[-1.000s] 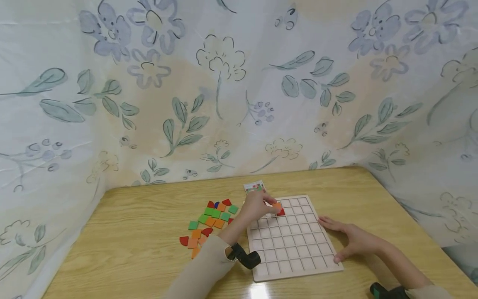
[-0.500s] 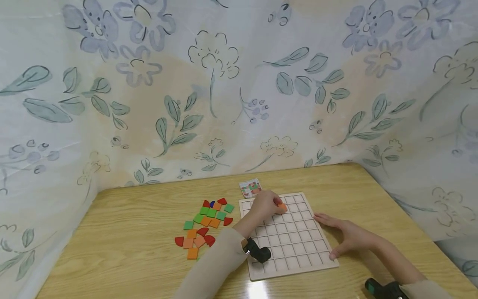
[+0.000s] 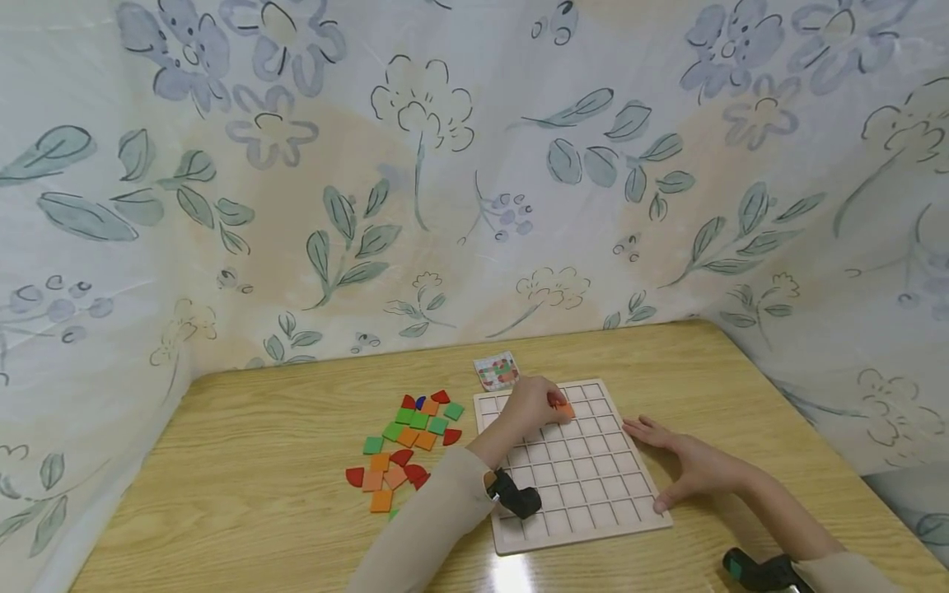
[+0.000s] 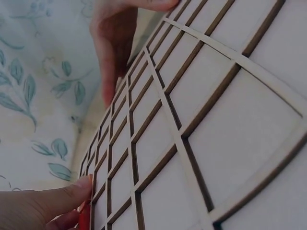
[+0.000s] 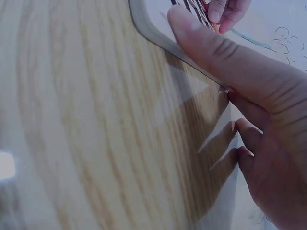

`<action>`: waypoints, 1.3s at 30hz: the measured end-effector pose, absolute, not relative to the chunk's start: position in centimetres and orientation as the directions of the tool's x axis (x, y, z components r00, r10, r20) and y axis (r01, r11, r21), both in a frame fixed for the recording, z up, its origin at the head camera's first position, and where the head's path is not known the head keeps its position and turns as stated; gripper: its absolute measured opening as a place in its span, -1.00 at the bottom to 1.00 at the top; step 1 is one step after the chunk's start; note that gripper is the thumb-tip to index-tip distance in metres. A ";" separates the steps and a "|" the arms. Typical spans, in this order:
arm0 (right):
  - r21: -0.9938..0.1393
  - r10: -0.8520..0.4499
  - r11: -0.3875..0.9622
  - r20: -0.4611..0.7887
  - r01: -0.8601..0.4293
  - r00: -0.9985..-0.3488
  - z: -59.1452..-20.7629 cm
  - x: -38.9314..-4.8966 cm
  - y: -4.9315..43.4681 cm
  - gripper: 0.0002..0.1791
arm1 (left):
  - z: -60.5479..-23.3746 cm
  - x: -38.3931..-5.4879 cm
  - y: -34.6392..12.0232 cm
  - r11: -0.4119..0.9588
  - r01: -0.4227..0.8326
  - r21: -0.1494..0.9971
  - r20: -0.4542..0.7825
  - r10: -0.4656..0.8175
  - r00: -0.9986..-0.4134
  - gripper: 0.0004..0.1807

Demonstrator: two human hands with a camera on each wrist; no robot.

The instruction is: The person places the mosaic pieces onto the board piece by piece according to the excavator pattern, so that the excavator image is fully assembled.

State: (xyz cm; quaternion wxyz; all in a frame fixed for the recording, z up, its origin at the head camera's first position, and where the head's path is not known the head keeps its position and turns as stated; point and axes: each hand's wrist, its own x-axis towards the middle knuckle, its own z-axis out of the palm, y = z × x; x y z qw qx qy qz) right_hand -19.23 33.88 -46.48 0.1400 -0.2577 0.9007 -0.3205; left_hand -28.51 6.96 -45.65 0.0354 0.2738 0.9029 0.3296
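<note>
An orange square tile (image 3: 567, 410) is at the fingertips of my left hand (image 3: 530, 405), which pinches it over the upper part of the pale wooden grid board (image 3: 586, 520). In the left wrist view, the left thumb (image 4: 69, 196) lies by the tile's thin edge, and a red piece (image 4: 84, 218) shows just below it. How far the tile sits inside a cell is hidden by the fingers. My right hand (image 3: 695, 468) rests along the board's right edge, fingers stretched out; its thumb (image 5: 206, 43) lies on the rim in the right wrist view.
Left of the board lie loose pieces: several green squares (image 3: 418, 420), orange squares (image 3: 381, 501), red quarter-rounds (image 3: 355, 477) and a blue piece (image 3: 420, 403). A small printed pattern card (image 3: 495, 371) lies behind the board. A floral cloth (image 3: 445, 206) hangs around the wooden table (image 3: 245, 478).
My left hand has moved slightly right and lowered the orange tile to the board, over where a red piece showed earlier. The right hand has stayed at the board's edge.
</note>
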 end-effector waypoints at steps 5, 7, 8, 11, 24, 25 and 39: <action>-0.648 -0.563 0.657 -0.080 -0.387 -0.823 -46.3 -19.3 34.0 0.18 | -45.6 -28.5 7.0 0.638 0.467 0.613 0.116 0.511 -0.852 -0.81; -0.647 -0.562 0.660 -0.088 -0.382 -0.822 -46.2 -19.3 33.9 0.18 | -45.6 -28.5 7.0 0.641 0.447 0.624 0.095 0.506 -0.857 -0.79; -0.646 -0.563 0.662 -0.093 -0.380 -0.821 -46.2 -19.3 33.9 0.18 | -45.6 -28.5 7.0 0.641 0.440 0.628 0.085 0.506 -0.858 -0.77; -0.642 -0.559 0.670 -0.105 -0.373 -0.822 -46.0 -19.2 33.7 0.17 | -45.5 -28.5 6.6 0.640 0.403 0.654 0.046 0.498 -0.866 -0.70; -0.639 -0.574 0.648 -0.054 -0.414 -0.817 -46.2 -19.1 33.9 0.14 | -42.8 -28.7 -0.3 0.419 0.238 0.876 0.030 0.444 -0.895 -0.61; -0.644 -0.574 0.646 -0.056 -0.410 -0.817 -46.2 -19.1 33.9 0.14 | -42.5 -28.8 -1.2 0.416 0.229 0.880 0.030 0.433 -0.901 -0.61; -0.658 -0.552 0.658 -0.091 -0.366 -0.829 -46.2 -19.0 33.8 0.13 | -42.0 -28.4 -11.2 0.580 0.152 0.800 -0.011 0.267 -0.964 -0.65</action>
